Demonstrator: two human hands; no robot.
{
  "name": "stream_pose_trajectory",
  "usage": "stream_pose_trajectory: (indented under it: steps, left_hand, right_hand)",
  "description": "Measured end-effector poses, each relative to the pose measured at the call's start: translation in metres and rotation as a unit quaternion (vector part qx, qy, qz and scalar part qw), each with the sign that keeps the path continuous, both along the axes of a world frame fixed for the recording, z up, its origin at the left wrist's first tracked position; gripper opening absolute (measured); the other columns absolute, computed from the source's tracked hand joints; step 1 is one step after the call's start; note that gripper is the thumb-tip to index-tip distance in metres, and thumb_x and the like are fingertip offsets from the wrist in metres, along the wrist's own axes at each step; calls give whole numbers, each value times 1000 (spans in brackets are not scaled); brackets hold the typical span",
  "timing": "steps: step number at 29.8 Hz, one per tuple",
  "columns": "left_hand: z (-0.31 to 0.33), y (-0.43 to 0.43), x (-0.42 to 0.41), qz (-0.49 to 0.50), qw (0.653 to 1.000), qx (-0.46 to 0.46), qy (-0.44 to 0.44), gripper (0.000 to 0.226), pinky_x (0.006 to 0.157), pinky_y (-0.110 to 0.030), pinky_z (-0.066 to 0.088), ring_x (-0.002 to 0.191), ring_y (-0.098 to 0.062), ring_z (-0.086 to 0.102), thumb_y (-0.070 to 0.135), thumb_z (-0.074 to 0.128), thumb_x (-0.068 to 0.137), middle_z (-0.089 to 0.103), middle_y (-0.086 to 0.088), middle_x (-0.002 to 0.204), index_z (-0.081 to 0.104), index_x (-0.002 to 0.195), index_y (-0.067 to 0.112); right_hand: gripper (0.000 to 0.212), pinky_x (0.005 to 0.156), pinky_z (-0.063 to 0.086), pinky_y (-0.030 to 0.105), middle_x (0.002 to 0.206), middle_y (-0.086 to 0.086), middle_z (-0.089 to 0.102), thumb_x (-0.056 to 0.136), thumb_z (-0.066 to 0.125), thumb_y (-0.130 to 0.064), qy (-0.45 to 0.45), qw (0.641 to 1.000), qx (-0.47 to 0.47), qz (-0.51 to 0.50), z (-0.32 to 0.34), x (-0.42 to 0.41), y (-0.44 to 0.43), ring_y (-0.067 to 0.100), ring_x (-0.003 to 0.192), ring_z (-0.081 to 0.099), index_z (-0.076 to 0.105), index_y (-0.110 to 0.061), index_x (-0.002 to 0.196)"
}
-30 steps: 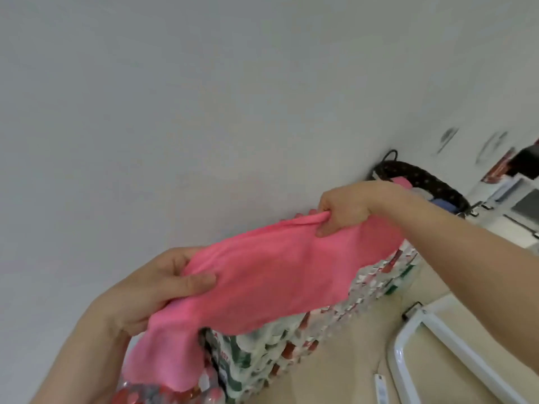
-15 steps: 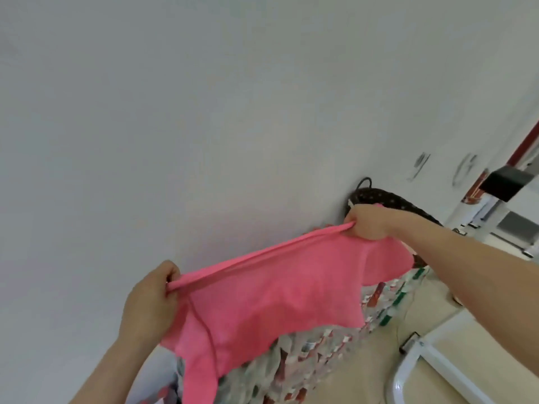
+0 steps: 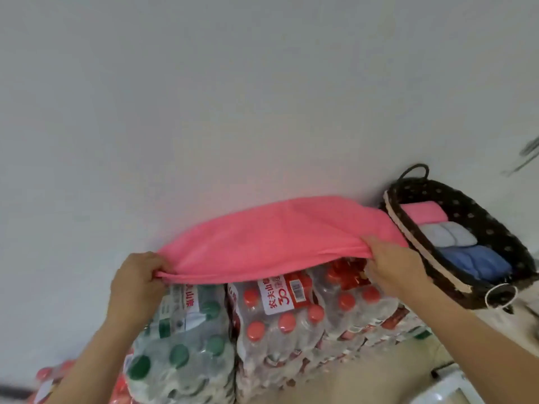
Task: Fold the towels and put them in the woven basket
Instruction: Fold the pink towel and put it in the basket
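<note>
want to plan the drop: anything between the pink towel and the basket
Nothing visible stands between them. The pink towel, gripped by the left hand and right hand, ends right beside the basket, whose open top holds three folded towels.

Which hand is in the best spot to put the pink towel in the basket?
Right. The right hand grips the pink towel beside the basket, while the left hand holds the far end, over the bottle packs.
</note>
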State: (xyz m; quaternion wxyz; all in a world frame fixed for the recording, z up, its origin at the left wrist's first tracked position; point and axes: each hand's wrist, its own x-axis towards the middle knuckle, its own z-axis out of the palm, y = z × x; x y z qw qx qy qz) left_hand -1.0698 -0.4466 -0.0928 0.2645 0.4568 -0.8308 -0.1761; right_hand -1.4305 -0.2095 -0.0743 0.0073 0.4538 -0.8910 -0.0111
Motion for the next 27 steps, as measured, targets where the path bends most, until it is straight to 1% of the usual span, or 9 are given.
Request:
stream_pose_trajectory:
  steps: [2, 4, 11, 16, 20, 22, 23, 24, 27]
  left_hand:
    - [-32, 10, 2, -25, 993, 77, -81, 38, 62, -27, 38, 71, -24, 60, -16, 59, 61, 73, -1, 76, 76, 65, 19]
    - [-47, 19, 7, -39, 986, 95, -128, 32, 61, -27, 42, 75, -25, 63, -4, 58, 58, 72, 6, 75, 75, 62, 22]
    - [-35, 38, 18, -31, 987, 89, -132, 23, 59, -31, 49, 64, -24, 61, 6, 56, 62, 70, 4, 68, 74, 67, 19]
    - [-27, 54, 41, -43, 975, 166, -145, 31, 55, -26, 46, 58, -16, 61, 12, 46, 60, 69, 8, 64, 73, 69, 24]
    - [-16, 58, 63, -115, 925, 359, -53, 40, 77, -33, 53, 80, -18, 66, 19, 49, 72, 73, 11, 91, 71, 97, 42]
    - [-5, 53, 67, -146, 887, 438, -10, 25, 73, -28, 49, 74, -18, 62, 40, 57, 88, 70, 3, 83, 73, 99, 24]
    - [-3, 48, 69, -124, 879, 460, 22, 41, 63, -24, 45, 63, -15, 55, 50, 55, 91, 64, 2, 69, 73, 94, 13]
    - [-3, 43, 68, -82, 882, 460, 55, 49, 55, -21, 40, 55, -12, 48, 52, 53, 91, 57, 3, 59, 72, 87, 8]
    - [-16, 13, 57, 86, 954, 285, 48, 23, 52, -23, 42, 53, -8, 54, 38, 58, 92, 61, 10, 57, 70, 77, 24]
  right_hand:
    - [55, 78, 50, 37, 104, 0, 68, 85, 49, -27, -33, 993, 111, 20, -30, -1, 9, 26, 93, 65, 35, -30, 138]
    - [60, 82, 49, 38, 106, -4, 67, 78, 51, -27, -78, 989, 125, 13, -36, -3, 8, 25, 97, 65, 33, -34, 135]
    - [60, 94, 41, 42, 125, -2, 50, 78, 55, -45, -56, 943, 317, 85, 10, 7, -34, 22, 116, 52, 36, -35, 134]
    - [42, 98, 43, 38, 129, -2, 51, 91, 47, -42, -142, 941, 202, 232, 7, 79, -78, 19, 117, 51, 45, -28, 130]
    - [40, 100, 38, 28, 122, -7, 51, 93, 51, -42, -299, 900, 110, 299, -8, 154, -99, 12, 114, 49, 49, -27, 130]
    - [40, 99, 39, 28, 121, -7, 51, 93, 50, -40, -313, 894, 96, 305, -17, 182, -109, 11, 112, 49, 49, -25, 131]
    - [36, 97, 41, 29, 118, -7, 53, 94, 50, -38, -320, 893, 91, 303, -21, 192, -114, 12, 109, 50, 52, -25, 127]
    - [29, 92, 43, 29, 111, -7, 56, 94, 49, -35, -327, 890, 88, 303, -26, 200, -118, 12, 103, 53, 55, -24, 119]
    - [20, 76, 43, 32, 87, -9, 57, 90, 49, -41, -303, 897, 99, 305, -32, 219, -126, 15, 84, 55, 58, -23, 90]
